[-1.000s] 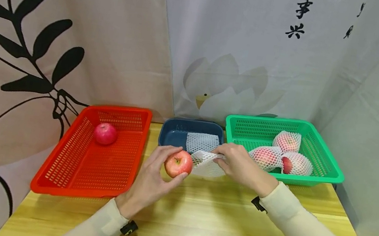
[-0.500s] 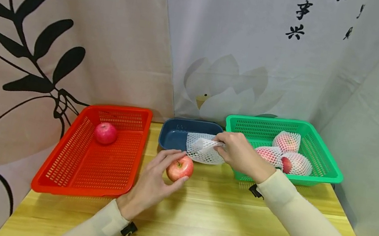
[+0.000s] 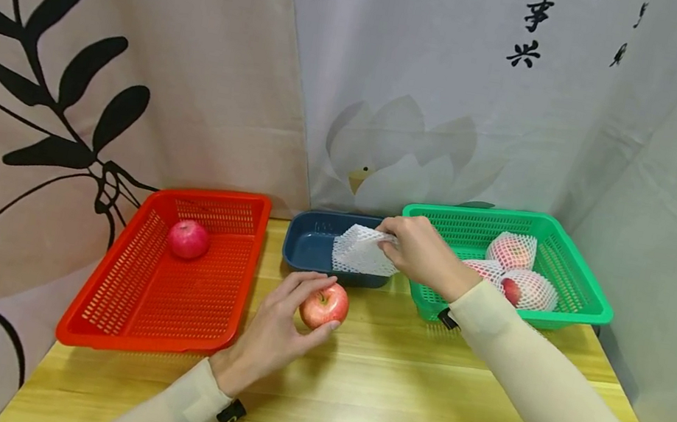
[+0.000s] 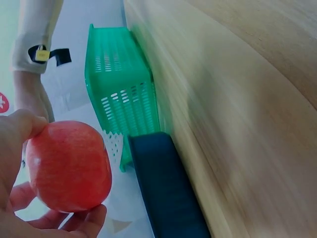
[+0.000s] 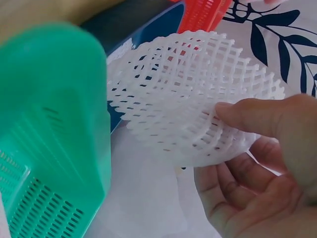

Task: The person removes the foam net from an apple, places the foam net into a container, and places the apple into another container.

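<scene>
My left hand [image 3: 278, 328] grips a red apple [image 3: 325, 306] between thumb and fingers, in front of the blue tray [image 3: 306, 259]. In the left wrist view the same apple [image 4: 69, 166] fills the space between the fingers. Above the tray's right part, my right hand [image 3: 422, 251] pinches a white foam fruit net [image 3: 365, 251] by its edge. Up close in the right wrist view, the net [image 5: 193, 94] hangs flattened and bare between thumb and fingers. The net partly hides the tray's inside.
A red basket [image 3: 154, 348] on the left holds one apple [image 3: 189, 239]. At the right stands a green basket [image 3: 568, 325] with several net-covered apples [image 3: 511, 252]. All stand on a wooden table [image 3: 386, 406] before a printed cloth.
My right hand has drawn the net up and back from beside the apple to over the blue tray. The left hand with the apple has shifted slightly right and nearer.
</scene>
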Tool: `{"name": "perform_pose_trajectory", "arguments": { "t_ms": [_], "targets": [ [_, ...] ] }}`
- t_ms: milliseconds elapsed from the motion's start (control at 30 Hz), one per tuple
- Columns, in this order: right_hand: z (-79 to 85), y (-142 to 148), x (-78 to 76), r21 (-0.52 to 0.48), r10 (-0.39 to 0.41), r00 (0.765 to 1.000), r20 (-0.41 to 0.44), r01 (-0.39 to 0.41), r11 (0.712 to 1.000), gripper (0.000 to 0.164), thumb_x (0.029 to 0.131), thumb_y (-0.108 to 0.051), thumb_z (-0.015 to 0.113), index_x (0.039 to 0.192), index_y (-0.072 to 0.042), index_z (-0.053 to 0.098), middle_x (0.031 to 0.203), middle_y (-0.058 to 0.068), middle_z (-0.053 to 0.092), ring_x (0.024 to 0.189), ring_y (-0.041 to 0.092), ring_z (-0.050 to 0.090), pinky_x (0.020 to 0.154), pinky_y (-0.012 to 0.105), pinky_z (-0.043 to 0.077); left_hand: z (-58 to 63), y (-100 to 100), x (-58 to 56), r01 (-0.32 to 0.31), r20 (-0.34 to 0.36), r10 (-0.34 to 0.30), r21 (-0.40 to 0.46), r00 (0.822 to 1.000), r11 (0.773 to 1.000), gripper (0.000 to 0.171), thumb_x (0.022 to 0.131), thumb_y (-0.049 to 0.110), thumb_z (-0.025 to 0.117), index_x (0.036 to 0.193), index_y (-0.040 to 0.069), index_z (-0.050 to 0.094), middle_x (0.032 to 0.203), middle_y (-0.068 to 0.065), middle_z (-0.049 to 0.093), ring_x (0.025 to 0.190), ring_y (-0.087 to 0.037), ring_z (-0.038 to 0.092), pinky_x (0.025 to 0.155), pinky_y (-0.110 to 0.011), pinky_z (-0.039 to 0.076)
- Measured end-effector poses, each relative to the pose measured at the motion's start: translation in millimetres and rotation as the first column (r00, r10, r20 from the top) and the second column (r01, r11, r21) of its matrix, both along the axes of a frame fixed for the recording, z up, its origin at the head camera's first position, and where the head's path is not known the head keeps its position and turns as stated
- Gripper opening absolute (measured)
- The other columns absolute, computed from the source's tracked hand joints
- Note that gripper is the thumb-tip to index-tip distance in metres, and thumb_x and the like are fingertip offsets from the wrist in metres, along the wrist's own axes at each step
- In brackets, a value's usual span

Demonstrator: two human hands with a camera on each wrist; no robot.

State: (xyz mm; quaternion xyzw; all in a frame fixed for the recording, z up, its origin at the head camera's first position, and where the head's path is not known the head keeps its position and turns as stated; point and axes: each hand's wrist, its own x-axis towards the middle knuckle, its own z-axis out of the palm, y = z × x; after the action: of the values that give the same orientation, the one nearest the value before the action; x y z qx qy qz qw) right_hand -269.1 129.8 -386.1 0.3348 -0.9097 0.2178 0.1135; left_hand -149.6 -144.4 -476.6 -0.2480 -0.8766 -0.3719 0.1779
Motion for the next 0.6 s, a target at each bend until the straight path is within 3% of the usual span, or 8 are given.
{"name": "perform_pose_trajectory", "arguments": {
  "t_ms": [233,600],
  "targets": [
    [4.6,-10,-19.3,0.062,-0.021,0.999,0.034,0.019,0.998,0.011,0.108,-0.006,0.081,0.116,-0.001,0.086,0.111,0.015,0.089,0.098,0.031,0.085,0.093,0.05,0.071,-0.9,2,1.4,0.012,0.009,-0.012,-0.003,1.0,1.0,0.066,0.097,0.027,0.099,0.157,0.018,0.072,0.153,-0.009,0.069,0.134,-0.027,0.076,0.108,-0.043,0.07],
    [6.1,-30,-42.6,0.135,-0.047,0.998,0.047,0.04,0.99,0.012,0.107,-0.003,0.079,0.116,0.0,0.087,0.113,0.017,0.088,0.09,0.029,0.081,0.086,0.044,0.071,-2.5,3,3.8,0.011,0.002,-0.011,-0.016,1.0,1.0,0.067,0.096,0.03,0.1,0.156,0.019,0.072,0.152,-0.008,0.07,0.134,-0.026,0.076,0.106,-0.042,0.071]
  ]
}}
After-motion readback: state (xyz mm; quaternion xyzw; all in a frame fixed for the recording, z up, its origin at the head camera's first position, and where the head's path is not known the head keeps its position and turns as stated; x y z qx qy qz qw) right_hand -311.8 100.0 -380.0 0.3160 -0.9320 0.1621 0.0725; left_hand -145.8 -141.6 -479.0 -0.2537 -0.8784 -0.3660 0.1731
